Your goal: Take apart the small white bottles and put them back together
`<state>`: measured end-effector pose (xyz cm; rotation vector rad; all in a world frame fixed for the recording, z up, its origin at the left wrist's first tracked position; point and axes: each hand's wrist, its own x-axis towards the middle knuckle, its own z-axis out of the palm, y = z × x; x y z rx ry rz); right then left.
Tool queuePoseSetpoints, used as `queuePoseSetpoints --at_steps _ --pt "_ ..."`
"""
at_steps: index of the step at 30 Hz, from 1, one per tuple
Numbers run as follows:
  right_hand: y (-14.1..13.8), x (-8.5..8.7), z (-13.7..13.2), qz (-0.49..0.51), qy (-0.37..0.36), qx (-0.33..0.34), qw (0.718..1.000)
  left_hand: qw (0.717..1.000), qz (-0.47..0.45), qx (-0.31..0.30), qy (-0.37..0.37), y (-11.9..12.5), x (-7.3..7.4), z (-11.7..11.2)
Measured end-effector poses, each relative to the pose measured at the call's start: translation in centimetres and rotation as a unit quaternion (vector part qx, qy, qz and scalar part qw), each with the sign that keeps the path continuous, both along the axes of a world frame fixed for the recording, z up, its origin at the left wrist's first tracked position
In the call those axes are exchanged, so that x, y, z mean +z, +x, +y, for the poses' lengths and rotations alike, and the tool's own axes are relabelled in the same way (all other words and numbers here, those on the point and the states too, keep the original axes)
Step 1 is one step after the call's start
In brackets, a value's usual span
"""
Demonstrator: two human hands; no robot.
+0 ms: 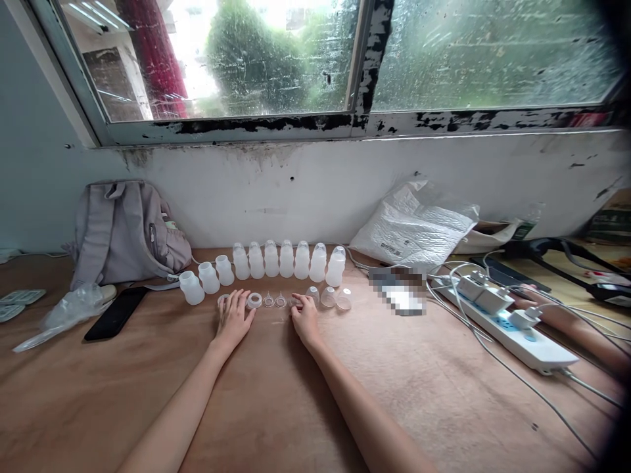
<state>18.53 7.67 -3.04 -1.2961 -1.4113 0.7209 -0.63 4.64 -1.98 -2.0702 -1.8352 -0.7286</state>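
Note:
My left hand (233, 322) rests with fingers apart over the left end of a row of small bottle parts, partly covering a white ring. Just right of it lies another white screw ring (254, 300), followed by two clear silicone nipples (275, 300). The fingers of my right hand (305, 320) are loosely bent and apart, touching or hovering over small clear parts they partly hide. Beside that hand sit three clear domed caps (328, 297). Behind the row, several frosted baby bottles (271, 259) with domed tops stand in an arc; three open bottles (209, 278) stand to their left.
A grey backpack (116, 230), a black phone (116, 313) and a crumpled plastic bag (73, 312) lie left. On the right are a silver bubble mailer (414, 223), a blurred-out object (399, 290) and a power strip (537, 345) with cables. Another person's arm (576, 328) reaches in there.

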Motion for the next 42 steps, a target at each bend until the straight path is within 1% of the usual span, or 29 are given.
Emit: queuePoseSetpoints --at_steps 7,10,15,19,23,26,30,36,42 --pt "0.1 -0.1 0.2 -0.002 -0.016 0.003 1.000 1.000 0.007 -0.012 -0.020 0.2 0.3 -0.2" --pt "0.0 -0.1 0.1 0.007 -0.012 0.014 1.000 1.000 0.002 -0.016 -0.017 0.3 0.3 -0.3" --pt "0.0 0.1 -0.1 0.015 -0.004 0.011 1.000 1.000 -0.014 -0.019 -0.011 0.3 0.2 -0.2" --pt "0.0 -0.1 0.0 0.021 0.007 0.012 1.000 1.000 -0.019 -0.019 0.004 0.3 0.5 -0.3" --pt "0.0 -0.5 0.2 0.030 0.007 0.012 0.999 0.999 -0.008 -0.048 0.013 0.9 1.0 -0.6" --pt "0.0 -0.8 0.3 0.032 0.006 0.015 0.999 0.997 0.019 -0.078 0.001 1.8 1.2 -1.0" --pt "-0.1 -0.9 0.3 0.036 0.009 0.015 0.999 0.995 0.034 -0.089 -0.019 2.7 0.9 -1.2" --pt "-0.1 -0.8 0.3 0.033 0.016 0.008 0.999 0.995 0.018 -0.096 -0.036 2.7 0.9 -1.2" --pt "-0.1 -1.0 0.4 0.036 0.016 0.007 0.999 0.990 0.015 -0.126 -0.068 2.9 0.9 -1.1"
